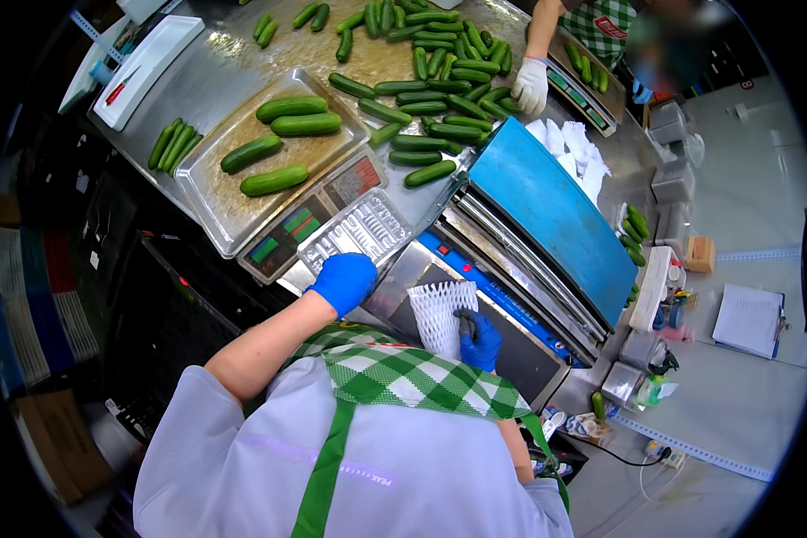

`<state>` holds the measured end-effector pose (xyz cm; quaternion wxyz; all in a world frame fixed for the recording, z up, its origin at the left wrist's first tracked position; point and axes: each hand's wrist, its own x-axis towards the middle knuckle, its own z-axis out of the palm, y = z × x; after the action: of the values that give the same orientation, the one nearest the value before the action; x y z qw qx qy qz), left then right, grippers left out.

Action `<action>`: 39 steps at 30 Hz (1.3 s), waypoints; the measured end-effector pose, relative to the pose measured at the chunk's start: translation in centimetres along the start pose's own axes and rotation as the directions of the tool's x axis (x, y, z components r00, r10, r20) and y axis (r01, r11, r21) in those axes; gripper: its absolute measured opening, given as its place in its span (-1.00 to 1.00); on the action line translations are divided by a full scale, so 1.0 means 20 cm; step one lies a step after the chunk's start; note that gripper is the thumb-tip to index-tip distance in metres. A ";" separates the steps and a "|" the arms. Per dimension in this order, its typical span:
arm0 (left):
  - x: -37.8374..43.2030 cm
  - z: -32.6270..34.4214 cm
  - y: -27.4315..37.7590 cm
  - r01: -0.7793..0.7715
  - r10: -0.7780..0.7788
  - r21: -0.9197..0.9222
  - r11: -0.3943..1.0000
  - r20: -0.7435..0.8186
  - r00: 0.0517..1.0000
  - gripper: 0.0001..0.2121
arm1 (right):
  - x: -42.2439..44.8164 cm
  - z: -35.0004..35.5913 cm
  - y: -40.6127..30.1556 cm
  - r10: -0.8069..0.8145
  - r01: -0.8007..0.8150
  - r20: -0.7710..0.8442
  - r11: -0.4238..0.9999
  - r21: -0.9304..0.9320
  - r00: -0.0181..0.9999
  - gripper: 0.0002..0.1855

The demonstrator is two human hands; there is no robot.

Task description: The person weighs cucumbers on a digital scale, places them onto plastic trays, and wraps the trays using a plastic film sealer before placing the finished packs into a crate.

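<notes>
My left hand (346,284), in a blue glove, grips the near edge of a clear plastic tray (360,232) in front of the scale. At the right, my right hand (479,337), gloved in blue with dark fingertips, pinches a white foam mesh sleeve (437,319) over the wrapping machine's dark plate. Beyond my left hand, several cucumbers (274,181) lie in a steel weighing pan (205,208) on the digital scale (286,235). A large pile of cucumbers (430,107) lies on the steel table past the pan.
A blue-lidded wrapping machine (545,208) stands on the right. Behind it are white foam sleeves (571,151) and a co-worker's white-gloved hand (531,86) near the pile. A white tray (149,74) with a red-handled tool is at the far left; a black crate (175,323) stands below the table.
</notes>
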<state>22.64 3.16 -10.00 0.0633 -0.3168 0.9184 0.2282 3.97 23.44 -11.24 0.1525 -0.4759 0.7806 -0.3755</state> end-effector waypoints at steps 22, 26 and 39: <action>0.86 -0.56 0.66 -0.580 0.624 0.250 0.776 -0.447 0.642 -0.75 | 0.02 0.00 -0.02 -0.070 0.071 0.012 0.995 -0.064 0.997 -0.81; 1.11 -0.41 0.76 -0.623 0.625 0.059 0.780 -0.139 0.768 -0.75 | 0.01 -0.01 -0.01 -0.068 0.066 -0.025 0.994 -0.088 0.997 -0.81; 0.57 -0.61 -0.67 0.168 -0.065 0.303 0.938 -0.324 0.944 -0.51 | -0.02 -0.01 0.00 -0.010 0.011 0.009 0.995 -0.100 1.000 -0.77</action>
<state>22.13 -18.11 -7.18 -0.0158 -0.3881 0.9214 0.0163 4.07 23.79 -11.19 0.1300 -0.4887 0.7952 -0.3346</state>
